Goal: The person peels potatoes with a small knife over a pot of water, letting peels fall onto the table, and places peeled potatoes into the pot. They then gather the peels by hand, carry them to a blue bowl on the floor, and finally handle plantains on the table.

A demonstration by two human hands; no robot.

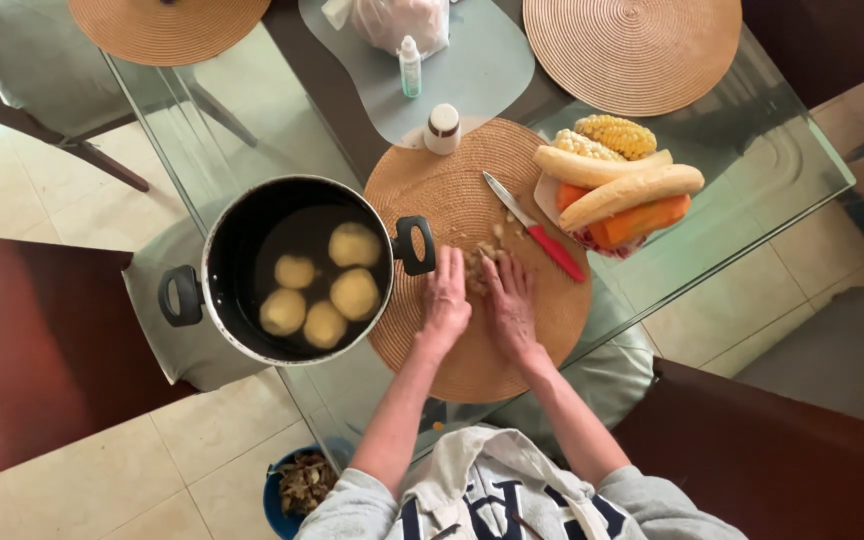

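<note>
My left hand (446, 299) and my right hand (510, 303) lie side by side, palms down, on a round woven placemat (452, 190). Between their fingertips sits a small heap of pale peel scraps (479, 266), which both hands touch. A red-handled knife (535, 226) rests on the mat just beyond my right hand, untouched. To the left stands a black pot (240, 238) of water holding several peeled potatoes (354, 293).
A plate at the right carries corn cobs (615, 135), pale peeled roots (632, 190) and carrot pieces (642, 220). A white shaker (442, 129), a small bottle (410, 66) and a plastic bag (399, 22) stand further back. Below the glass table (772, 160), a blue bin (297, 488) holds peelings.
</note>
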